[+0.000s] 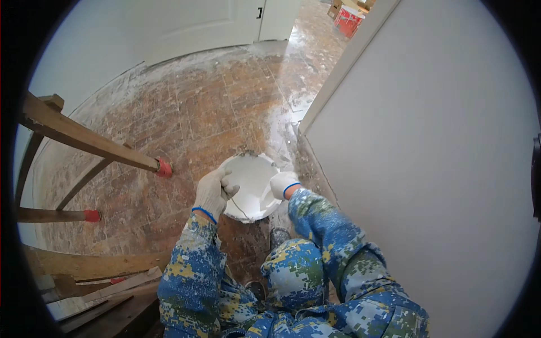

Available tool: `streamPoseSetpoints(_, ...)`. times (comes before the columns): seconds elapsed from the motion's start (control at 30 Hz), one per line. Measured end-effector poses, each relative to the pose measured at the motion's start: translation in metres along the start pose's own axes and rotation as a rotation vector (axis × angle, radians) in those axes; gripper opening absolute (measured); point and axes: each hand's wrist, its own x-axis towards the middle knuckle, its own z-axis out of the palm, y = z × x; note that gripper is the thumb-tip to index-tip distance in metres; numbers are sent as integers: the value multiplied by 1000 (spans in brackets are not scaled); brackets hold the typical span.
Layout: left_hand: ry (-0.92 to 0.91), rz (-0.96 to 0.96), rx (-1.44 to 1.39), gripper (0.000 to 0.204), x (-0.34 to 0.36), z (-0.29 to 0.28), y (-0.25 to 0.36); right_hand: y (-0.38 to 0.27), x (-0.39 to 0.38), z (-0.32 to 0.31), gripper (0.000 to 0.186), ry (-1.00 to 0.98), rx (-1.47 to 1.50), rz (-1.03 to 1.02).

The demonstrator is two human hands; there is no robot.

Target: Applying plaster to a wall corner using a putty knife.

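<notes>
A round white bucket point(246, 176) stands on the floor in front of me, its rim crusted with grey material and its inside coated white. My left hand point(213, 188), in a white knit glove with a blue cuff, curls its fingers over the bucket's left rim. A thin wire, apparently the handle, runs from beside those fingers toward the near rim. At the right rim my right hand point(283, 185), gloved the same way, is closed. Its fingers are turned away, so what it grips is hidden. A pale angular shape shows inside the bucket below that hand.
Wooden stand legs point(107, 144) with red-wrapped ends are at the left, above wooden boards point(112, 304). A white wall point(417, 146) rises close on my right. Beyond are a white door point(197, 25) and a red bucket point(349, 22). White dust marks the brown floor point(208, 101).
</notes>
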Motion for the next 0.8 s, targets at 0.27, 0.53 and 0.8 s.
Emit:
streamPoseSetpoints(0.27, -44, 41, -8, 6, 27, 5, -9, 40, -62, -11, 25, -149, 85, 234)
streamPoseSetpoints(0.53, -89, 82, -20, 14, 60, 13, -62, 83, -144, 115, 22, 194, 457, 380)
streamPoseSetpoints(0.8, -42, 174, 55, 21, 88, -14, -74, 58, -184, 245, 41, 515, 1059, 708)
